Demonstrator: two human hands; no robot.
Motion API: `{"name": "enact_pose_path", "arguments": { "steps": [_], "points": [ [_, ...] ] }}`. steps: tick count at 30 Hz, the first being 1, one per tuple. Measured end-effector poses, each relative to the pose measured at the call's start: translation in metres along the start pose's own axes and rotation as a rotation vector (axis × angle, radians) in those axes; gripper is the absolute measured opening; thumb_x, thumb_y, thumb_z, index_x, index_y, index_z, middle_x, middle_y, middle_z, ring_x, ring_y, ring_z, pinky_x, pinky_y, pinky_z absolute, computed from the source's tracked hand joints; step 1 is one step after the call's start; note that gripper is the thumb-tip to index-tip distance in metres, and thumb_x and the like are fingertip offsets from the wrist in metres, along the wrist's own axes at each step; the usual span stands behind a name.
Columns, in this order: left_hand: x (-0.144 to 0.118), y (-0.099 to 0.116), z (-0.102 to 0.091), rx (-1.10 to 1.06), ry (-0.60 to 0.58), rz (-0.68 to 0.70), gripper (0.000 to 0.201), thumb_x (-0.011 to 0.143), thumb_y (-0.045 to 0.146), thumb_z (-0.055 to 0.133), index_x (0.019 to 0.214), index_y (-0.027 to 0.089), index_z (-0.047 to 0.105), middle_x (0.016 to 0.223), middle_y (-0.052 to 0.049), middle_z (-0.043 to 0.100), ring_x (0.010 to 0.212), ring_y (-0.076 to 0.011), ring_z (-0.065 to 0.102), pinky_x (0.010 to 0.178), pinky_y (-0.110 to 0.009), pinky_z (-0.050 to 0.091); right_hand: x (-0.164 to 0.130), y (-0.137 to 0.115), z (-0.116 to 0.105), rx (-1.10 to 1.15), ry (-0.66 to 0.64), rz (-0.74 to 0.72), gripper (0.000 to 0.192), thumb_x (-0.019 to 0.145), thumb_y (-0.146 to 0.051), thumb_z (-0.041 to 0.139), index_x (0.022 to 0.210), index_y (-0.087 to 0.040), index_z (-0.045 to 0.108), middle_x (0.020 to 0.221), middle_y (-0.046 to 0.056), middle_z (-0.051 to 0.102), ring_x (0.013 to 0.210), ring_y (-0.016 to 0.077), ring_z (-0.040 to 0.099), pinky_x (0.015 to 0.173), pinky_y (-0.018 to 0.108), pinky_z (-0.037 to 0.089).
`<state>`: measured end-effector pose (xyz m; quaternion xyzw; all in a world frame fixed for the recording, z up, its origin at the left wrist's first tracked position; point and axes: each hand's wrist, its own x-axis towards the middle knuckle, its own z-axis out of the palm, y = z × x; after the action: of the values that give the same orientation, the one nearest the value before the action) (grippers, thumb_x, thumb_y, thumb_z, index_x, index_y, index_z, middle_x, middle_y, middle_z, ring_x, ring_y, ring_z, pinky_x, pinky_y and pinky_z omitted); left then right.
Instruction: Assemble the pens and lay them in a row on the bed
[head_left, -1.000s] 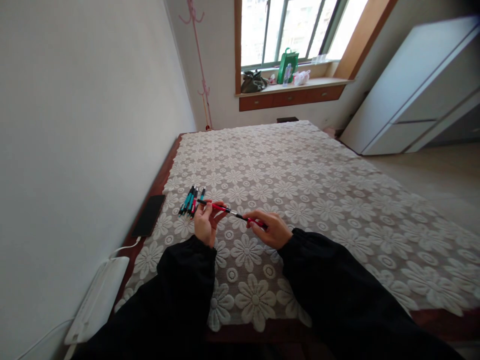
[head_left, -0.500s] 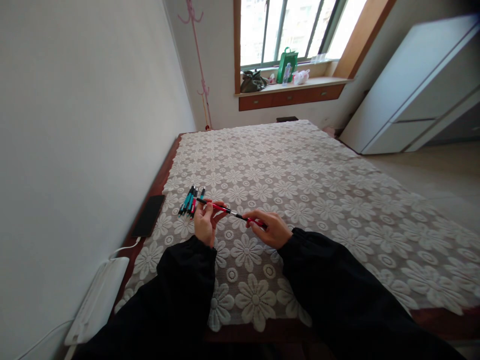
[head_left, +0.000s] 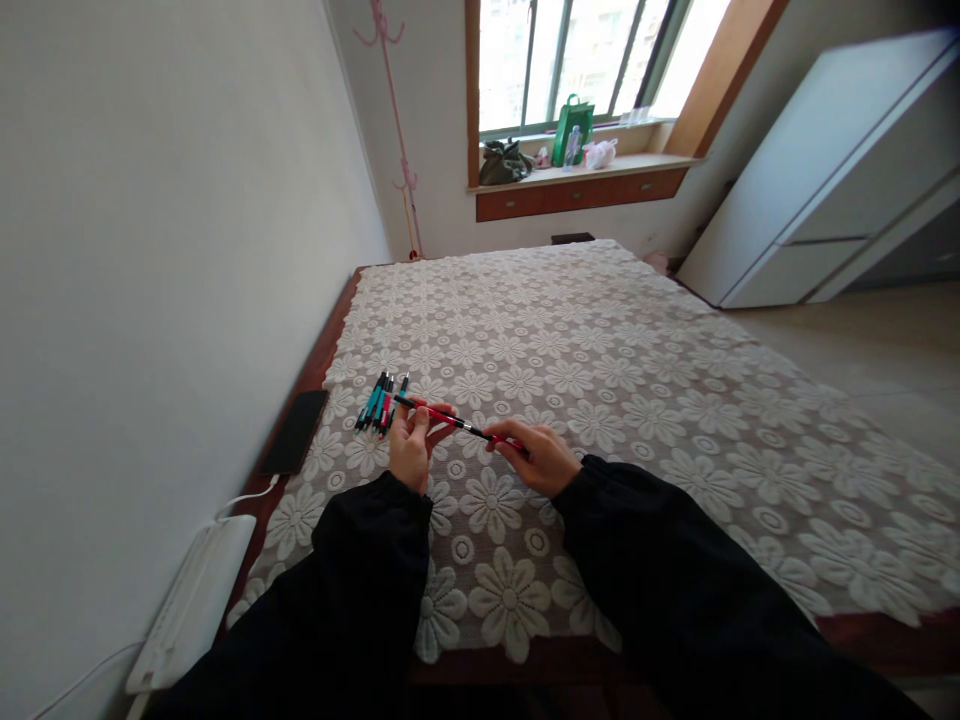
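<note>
A slim red and black pen (head_left: pixel 442 415) with a silvery band spans the space between my two hands, slanting down to the right. My left hand (head_left: pixel 411 447) is closed around its red barrel, thumb on top. At the pen's black right end, my right hand (head_left: pixel 541 457) pinches a red pen piece (head_left: pixel 511 442). The fingers hide much of that piece, so I cannot tell whether it is a cap or a barrel. Just beyond my left hand lies a small group of teal, black and red pens (head_left: pixel 375 405) on the flowered tablecloth (head_left: pixel 510 590).
Along the table's left edge lie a black phone (head_left: pixel 295 432) and a white power strip (head_left: pixel 196 600) with cables, beside the wall. A pink coat stand (head_left: pixel 397 120) rises behind the table. Bags and a bottle sit on the windowsill (head_left: pixel 600 170). A white cabinet (head_left: pixel 810 180) stands right.
My right fingers have shifted very slightly left along the pen, toward my left hand. My left hand keeps its hold, and the group of pens lies as before.
</note>
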<state>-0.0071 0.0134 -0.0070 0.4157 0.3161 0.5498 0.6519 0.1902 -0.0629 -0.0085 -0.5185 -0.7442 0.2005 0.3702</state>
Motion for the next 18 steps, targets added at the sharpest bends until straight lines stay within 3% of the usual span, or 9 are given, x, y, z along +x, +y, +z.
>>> {"name": "enact_pose_path", "arguments": {
  "steps": [18],
  "points": [
    [-0.0009, 0.0046, 0.0019, -0.058, 0.019, -0.012, 0.033, 0.082, 0.041, 0.069, 0.099, 0.021, 0.048, 0.092, -0.005, 0.072, 0.085, -0.0197, 0.072, 0.075, -0.034, 0.058, 0.0004, -0.0048, -0.0010, 0.019, 0.000, 0.004, 0.024, 0.094, -0.023, 0.049, 0.116, -0.025, 0.058, 0.091, -0.001, 0.074, 0.063, 0.0112, 0.062, 0.061, 0.021, 0.043]
  ]
}}
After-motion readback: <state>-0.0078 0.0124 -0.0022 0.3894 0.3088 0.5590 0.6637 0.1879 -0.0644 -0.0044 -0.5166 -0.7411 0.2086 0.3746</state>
